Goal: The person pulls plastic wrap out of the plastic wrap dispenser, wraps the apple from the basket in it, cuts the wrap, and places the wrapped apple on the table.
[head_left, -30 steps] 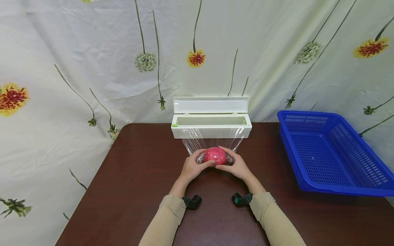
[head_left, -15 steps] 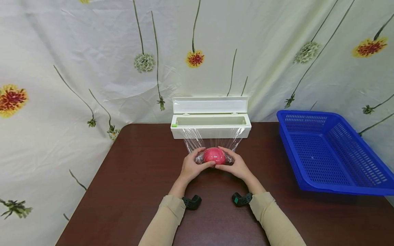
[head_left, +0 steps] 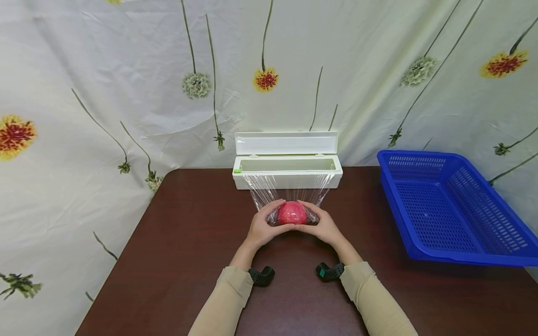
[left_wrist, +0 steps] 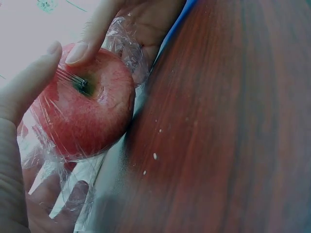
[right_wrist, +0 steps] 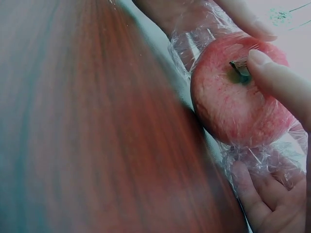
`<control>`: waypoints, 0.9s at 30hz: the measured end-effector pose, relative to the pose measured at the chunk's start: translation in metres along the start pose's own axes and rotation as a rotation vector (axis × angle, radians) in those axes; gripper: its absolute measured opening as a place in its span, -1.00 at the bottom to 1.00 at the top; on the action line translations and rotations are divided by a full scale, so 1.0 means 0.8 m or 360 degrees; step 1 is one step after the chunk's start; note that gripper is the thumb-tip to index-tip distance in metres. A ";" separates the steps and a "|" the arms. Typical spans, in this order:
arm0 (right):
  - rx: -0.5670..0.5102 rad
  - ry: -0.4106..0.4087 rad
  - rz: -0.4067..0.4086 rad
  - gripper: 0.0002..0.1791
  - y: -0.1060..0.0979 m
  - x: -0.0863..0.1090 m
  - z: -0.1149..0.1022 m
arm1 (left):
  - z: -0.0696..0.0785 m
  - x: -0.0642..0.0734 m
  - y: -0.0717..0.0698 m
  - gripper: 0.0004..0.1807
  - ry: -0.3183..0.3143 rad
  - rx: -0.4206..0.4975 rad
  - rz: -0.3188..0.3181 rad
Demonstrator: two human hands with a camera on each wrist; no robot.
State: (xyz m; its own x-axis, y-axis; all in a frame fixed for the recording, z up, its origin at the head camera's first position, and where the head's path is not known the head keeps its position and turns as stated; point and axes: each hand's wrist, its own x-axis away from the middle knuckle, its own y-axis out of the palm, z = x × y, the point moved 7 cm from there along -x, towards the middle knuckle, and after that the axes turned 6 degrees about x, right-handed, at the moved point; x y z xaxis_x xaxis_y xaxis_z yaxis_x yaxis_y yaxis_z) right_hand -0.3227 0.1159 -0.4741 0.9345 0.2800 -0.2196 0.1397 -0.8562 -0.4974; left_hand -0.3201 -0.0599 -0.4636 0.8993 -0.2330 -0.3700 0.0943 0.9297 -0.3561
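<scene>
A red apple (head_left: 292, 213) is wrapped in clear cling film, its stem end facing me in both wrist views. My left hand (head_left: 262, 227) grips it from the left, thumb near the stem and fingers behind in the crumpled film. From the right, my right hand (head_left: 321, 226) holds it the same way, the two thumb tips meeting at the near side. Stretched film (head_left: 262, 189) runs from the apple back to the front of a white cling film box (head_left: 287, 181), whose lid (head_left: 286, 143) stands raised. The apple (left_wrist: 90, 104) sits close over the table.
A blue perforated plastic basket (head_left: 414, 249) stands on the right of the dark brown table (head_left: 189, 242). Behind the table hangs a white flowered cloth (head_left: 147, 70). Small white specks (left_wrist: 155, 156) lie on the wood.
My left thumb and fingers have shifted slightly inward around the apple, and the thumb tips now meet. The box and basket stay in place.
</scene>
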 end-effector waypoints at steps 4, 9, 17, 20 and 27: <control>0.0008 0.0016 0.0008 -0.23 0.000 0.000 0.001 | -0.001 0.001 0.001 -0.28 -0.0003 0.0021 -0.0021; 0.0035 0.0043 0.0027 -0.23 -0.001 0.001 0.002 | -0.002 0.002 0.002 -0.29 -0.0024 0.0058 -0.0044; 0.0068 0.0072 0.0040 -0.23 0.000 0.002 0.004 | -0.002 0.001 0.002 -0.31 -0.0015 0.0070 -0.0058; 0.0080 0.0071 0.0050 -0.24 0.000 0.002 0.004 | -0.002 0.000 0.003 -0.32 -0.0020 0.0062 -0.0067; 0.0111 0.0039 0.0073 -0.23 -0.001 0.002 0.002 | -0.002 0.000 0.004 -0.31 -0.0039 0.0051 -0.0082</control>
State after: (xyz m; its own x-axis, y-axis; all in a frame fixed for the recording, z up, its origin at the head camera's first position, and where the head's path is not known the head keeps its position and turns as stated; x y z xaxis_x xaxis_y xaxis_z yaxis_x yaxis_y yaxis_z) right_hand -0.3221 0.1180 -0.4755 0.9473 0.2297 -0.2234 0.0741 -0.8354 -0.5446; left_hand -0.3208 -0.0575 -0.4661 0.9031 -0.2738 -0.3308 0.1538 0.9255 -0.3461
